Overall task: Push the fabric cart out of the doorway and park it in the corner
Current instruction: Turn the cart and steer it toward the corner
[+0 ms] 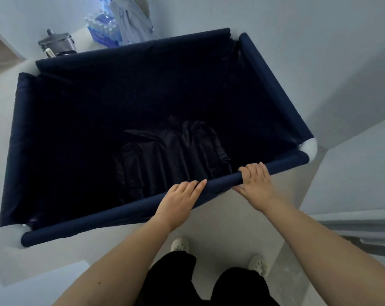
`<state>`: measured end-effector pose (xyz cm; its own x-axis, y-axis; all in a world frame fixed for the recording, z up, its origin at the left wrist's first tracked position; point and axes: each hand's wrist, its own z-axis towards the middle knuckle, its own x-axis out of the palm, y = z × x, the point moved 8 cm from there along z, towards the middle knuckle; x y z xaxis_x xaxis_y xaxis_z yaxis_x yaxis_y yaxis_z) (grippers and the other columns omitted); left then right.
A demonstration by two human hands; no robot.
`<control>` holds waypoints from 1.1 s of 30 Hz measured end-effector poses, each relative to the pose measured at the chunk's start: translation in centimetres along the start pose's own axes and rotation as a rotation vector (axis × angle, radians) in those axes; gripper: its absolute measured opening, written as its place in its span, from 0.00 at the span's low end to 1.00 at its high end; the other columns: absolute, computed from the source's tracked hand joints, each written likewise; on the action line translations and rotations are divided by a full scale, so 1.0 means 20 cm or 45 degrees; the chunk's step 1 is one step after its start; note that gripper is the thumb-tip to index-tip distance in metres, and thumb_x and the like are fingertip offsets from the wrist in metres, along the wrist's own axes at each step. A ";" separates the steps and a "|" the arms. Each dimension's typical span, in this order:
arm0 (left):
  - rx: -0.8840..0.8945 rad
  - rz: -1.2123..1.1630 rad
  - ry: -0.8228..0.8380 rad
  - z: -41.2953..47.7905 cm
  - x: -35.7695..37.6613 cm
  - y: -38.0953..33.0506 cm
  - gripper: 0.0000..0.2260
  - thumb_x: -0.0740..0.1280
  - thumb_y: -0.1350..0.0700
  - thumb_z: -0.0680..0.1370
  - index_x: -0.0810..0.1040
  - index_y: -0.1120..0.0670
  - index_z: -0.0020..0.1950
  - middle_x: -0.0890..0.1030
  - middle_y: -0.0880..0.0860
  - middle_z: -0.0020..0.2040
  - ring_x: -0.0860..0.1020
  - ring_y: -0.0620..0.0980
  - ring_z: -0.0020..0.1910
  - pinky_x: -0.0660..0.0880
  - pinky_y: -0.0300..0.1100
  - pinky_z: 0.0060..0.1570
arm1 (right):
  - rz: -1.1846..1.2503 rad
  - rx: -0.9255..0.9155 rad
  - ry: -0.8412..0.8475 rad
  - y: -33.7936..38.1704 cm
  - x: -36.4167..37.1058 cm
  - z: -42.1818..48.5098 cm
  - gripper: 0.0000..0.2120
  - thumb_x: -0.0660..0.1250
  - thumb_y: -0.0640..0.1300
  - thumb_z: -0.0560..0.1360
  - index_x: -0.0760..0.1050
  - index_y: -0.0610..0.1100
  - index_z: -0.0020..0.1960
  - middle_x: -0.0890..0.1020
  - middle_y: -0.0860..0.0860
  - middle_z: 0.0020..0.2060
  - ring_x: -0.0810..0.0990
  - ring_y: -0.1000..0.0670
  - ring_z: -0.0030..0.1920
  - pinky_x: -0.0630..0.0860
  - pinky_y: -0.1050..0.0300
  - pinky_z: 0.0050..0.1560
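A large navy fabric cart (273, 89) fills the middle of the head view, seen from above, with white plastic corner joints. Dark crumpled cloth (174, 151) lies at its bottom. My left hand (179, 200) rests over the cart's near rail, fingers curled onto it. My right hand (256, 183) grips the same rail further right, fingers wrapped over the top and thumb below. The cart's far end points toward a wall corner.
A pack of water bottles (103, 29) and a hanging grey garment (132, 21) stand beyond the cart's far edge, next to a grey bag (56, 44). White walls close in at right (342, 74). A metal threshold or frame (364, 235) lies at lower right.
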<state>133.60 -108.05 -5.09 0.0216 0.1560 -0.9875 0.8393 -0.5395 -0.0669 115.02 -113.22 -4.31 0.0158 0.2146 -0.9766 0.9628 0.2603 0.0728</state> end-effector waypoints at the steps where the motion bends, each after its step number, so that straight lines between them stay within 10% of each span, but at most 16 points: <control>1: -0.040 -0.003 -0.004 -0.02 0.00 0.05 0.36 0.66 0.60 0.70 0.53 0.56 0.74 0.75 0.53 0.61 0.75 0.53 0.52 0.76 0.46 0.50 | -0.005 -0.037 0.010 0.05 0.00 0.05 0.30 0.64 0.57 0.73 0.67 0.35 0.64 0.74 0.38 0.57 0.69 0.38 0.62 0.51 0.43 0.73; 33: -0.406 0.075 -0.070 0.09 -0.05 0.63 0.30 0.66 0.57 0.73 0.58 0.59 0.72 0.77 0.55 0.60 0.77 0.54 0.50 0.77 0.46 0.45 | -0.022 -0.466 0.004 0.40 -0.21 0.87 0.24 0.60 0.62 0.73 0.69 0.45 0.58 0.78 0.47 0.53 0.73 0.46 0.57 0.64 0.50 0.64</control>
<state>143.13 -116.48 -5.25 0.0529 0.0831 -0.9951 0.9654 -0.2589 0.0297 127.43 -128.47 -3.07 -0.0013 0.2100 -0.9777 0.8026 0.5834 0.1243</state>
